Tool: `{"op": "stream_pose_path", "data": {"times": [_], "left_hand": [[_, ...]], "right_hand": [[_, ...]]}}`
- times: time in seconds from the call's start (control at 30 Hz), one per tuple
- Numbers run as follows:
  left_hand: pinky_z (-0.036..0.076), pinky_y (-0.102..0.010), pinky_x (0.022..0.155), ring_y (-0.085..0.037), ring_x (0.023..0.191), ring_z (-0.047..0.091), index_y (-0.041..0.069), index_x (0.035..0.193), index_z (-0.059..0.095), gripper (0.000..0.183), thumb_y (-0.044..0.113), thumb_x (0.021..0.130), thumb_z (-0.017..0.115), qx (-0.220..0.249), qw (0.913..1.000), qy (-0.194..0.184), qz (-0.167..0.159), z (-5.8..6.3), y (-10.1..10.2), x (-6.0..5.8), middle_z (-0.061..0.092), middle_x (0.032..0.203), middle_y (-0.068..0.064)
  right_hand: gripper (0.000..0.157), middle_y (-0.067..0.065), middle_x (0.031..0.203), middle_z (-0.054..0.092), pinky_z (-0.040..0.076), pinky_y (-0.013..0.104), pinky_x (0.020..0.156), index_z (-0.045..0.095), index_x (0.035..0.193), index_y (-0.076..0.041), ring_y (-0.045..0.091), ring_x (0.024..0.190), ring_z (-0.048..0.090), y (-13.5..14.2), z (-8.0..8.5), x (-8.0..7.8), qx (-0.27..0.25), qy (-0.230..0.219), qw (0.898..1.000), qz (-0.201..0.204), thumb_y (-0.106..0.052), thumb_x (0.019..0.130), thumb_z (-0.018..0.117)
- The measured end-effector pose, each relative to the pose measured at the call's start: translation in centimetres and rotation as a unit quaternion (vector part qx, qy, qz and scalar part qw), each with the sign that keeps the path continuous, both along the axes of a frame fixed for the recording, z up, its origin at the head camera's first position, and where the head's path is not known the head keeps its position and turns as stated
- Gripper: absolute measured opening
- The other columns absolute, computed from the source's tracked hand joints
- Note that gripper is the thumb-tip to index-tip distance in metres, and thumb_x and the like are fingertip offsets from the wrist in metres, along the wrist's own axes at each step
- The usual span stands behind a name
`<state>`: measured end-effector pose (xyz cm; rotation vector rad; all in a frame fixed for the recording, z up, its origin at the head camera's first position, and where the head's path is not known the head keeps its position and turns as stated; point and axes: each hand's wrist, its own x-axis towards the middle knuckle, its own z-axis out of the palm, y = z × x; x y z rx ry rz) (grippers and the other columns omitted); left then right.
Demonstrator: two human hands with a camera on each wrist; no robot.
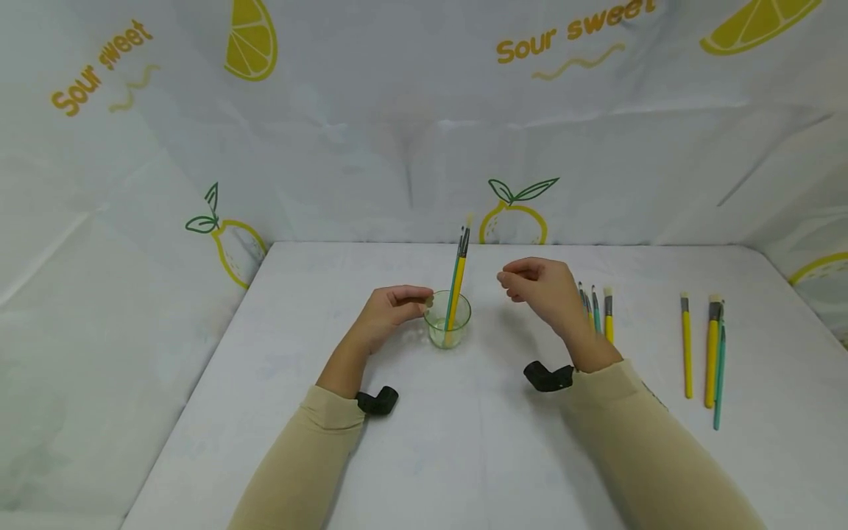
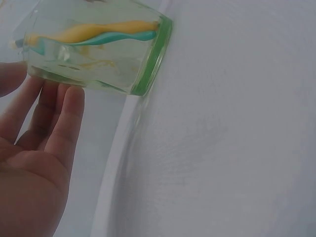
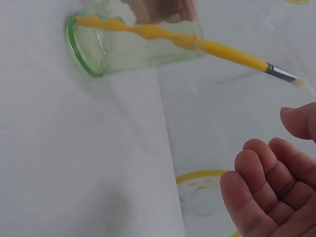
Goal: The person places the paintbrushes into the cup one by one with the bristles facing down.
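A clear greenish glass (image 1: pixel 437 327) stands upright on the white table. In it lean a yellow paintbrush (image 1: pixel 458 287) and a thin teal paintbrush (image 1: pixel 451 298), bristles up. My left hand (image 1: pixel 389 313) holds the glass lightly by its left side near the rim; in the left wrist view the thumb (image 2: pixel 11 79) lies at the rim and the fingertips (image 2: pixel 74 96) meet the wall. To the right of the glass, apart from it, my right hand (image 1: pixel 539 288) hovers with loosely bent fingers and nothing between them. The right wrist view shows its thumb apart from the fingers.
Several yellow and teal brushes (image 1: pixel 609 313) lie partly hidden behind the right wrist. Farther right are a single yellow brush (image 1: pixel 687 353) and a group with a thicker yellow brush (image 1: pixel 712 361) and teal brushes (image 1: pixel 718 390). A lemon-print cloth (image 1: pixel 371 147) hangs behind the table.
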<state>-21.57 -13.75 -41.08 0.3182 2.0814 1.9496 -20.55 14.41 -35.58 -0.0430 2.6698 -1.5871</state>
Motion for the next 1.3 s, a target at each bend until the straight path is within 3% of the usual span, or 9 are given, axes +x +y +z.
{"op": "stream_pose_path", "data": {"times": [0.2,0.33,0.67,0.93,1.07,1.3], "left_hand": [[0.055,-0.027,0.093,-0.014,0.108,0.064,-0.001,0.121,0.067,0.034,0.000,0.088,0.061,0.000,1.0000,-0.001,0.002,-0.1,0.0,0.0,0.068,0.123,-0.013],[0.055,-0.028,0.093,-0.014,0.108,0.064,-0.001,0.122,0.067,0.034,0.000,0.089,0.061,0.000,1.0000,0.001,0.002,-0.1,0.0,0.0,0.067,0.124,-0.013],[0.055,-0.026,0.093,-0.015,0.111,0.063,-0.002,0.124,0.065,0.035,0.001,0.090,0.061,-0.007,1.0000,-0.006,0.001,0.1,0.1,0.1,0.066,0.126,-0.014],[0.054,-0.026,0.094,-0.016,0.112,0.063,0.001,0.122,0.067,0.034,0.002,0.089,0.062,-0.006,0.9999,-0.006,0.007,0.0,0.0,0.1,0.067,0.125,-0.012],[0.055,-0.027,0.093,-0.015,0.111,0.063,0.000,0.123,0.067,0.034,0.002,0.089,0.062,-0.003,1.0000,-0.006,0.004,-0.1,0.0,0.0,0.067,0.125,-0.012],[0.055,-0.026,0.092,-0.014,0.109,0.064,0.000,0.122,0.068,0.033,0.001,0.089,0.062,-0.002,1.0000,-0.005,0.005,-0.1,-0.1,0.0,0.068,0.124,-0.011]], "right_hand": [[0.052,0.009,0.110,0.071,0.057,0.023,0.076,0.066,0.118,-0.009,0.015,0.085,0.068,4.3,1.4,0.4,0.040,-0.026,0.998,-0.033,-0.053,0.089,0.064],[0.062,0.006,0.109,0.071,0.057,0.021,0.074,0.064,0.121,-0.008,0.015,0.085,0.068,7.4,1.7,0.7,0.062,-0.039,0.996,-0.044,-0.059,0.087,0.063],[0.068,0.019,0.108,0.066,0.059,0.026,0.071,0.057,0.126,0.002,0.018,0.080,0.067,13.7,-0.2,2.6,0.130,-0.108,0.983,-0.071,-0.056,0.091,0.059],[0.060,0.006,0.088,0.066,0.055,0.027,0.067,0.060,0.118,0.004,0.020,0.080,0.061,15.6,-2.9,3.1,0.167,-0.186,0.967,-0.039,-0.049,0.091,0.062],[0.060,0.002,0.082,0.065,0.052,0.028,0.065,0.062,0.113,0.003,0.019,0.076,0.059,15.9,-3.3,3.1,0.179,-0.215,0.960,-0.023,-0.051,0.089,0.065],[0.055,0.001,0.078,0.062,0.052,0.029,0.064,0.065,0.103,0.002,0.017,0.072,0.059,15.9,-3.7,2.8,0.185,-0.231,0.955,0.003,-0.051,0.086,0.069]]}}
